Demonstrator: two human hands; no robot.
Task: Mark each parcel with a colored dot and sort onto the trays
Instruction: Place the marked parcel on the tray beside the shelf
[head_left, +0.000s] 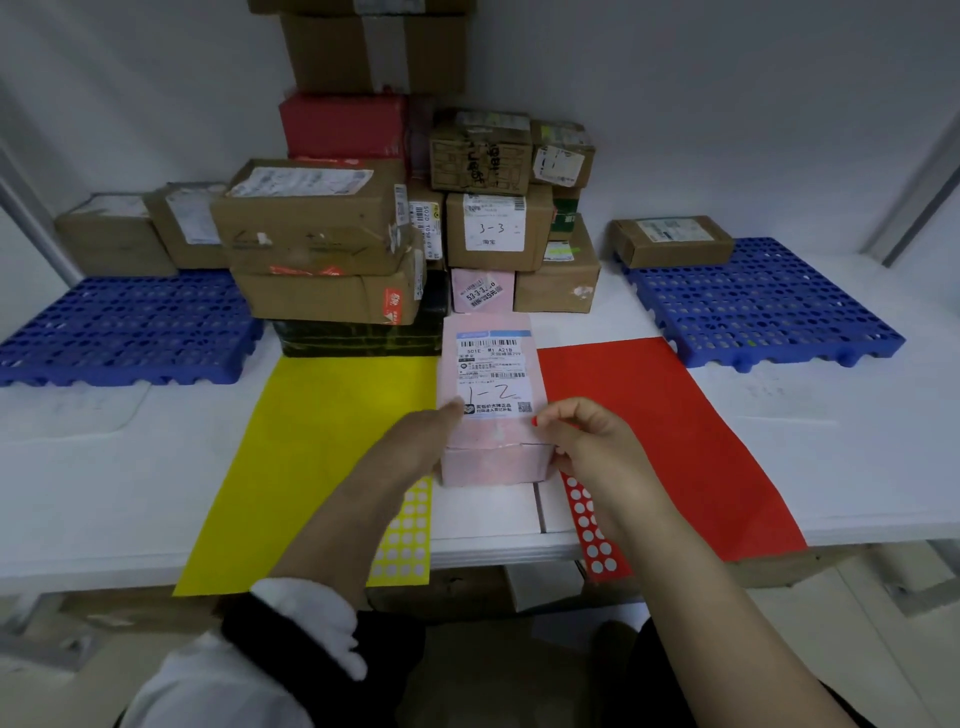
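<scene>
White table (130, 457), pink parcel (496, 441) marked 1-2, left grip (423, 441) holding it, right grip (587, 447) pinching red dot (534, 422)

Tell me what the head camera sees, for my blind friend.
A left hand holds a pink parcel marked 1-2 on a white table; the right hand pinches a red dot. Boxes behind, blue trays at both sides.

- Bright, even, diffuse light fell on the white tabletop (130, 467), and shadows there were faint.
- Straight lines bowed far out from the pink parcel (493, 441), showing wide-angle warp.
- The parcel's label read fairly sharp, while the boxes behind it looked softer.
- Below the tabletop's front edge, the view was dim and blurred.
</scene>
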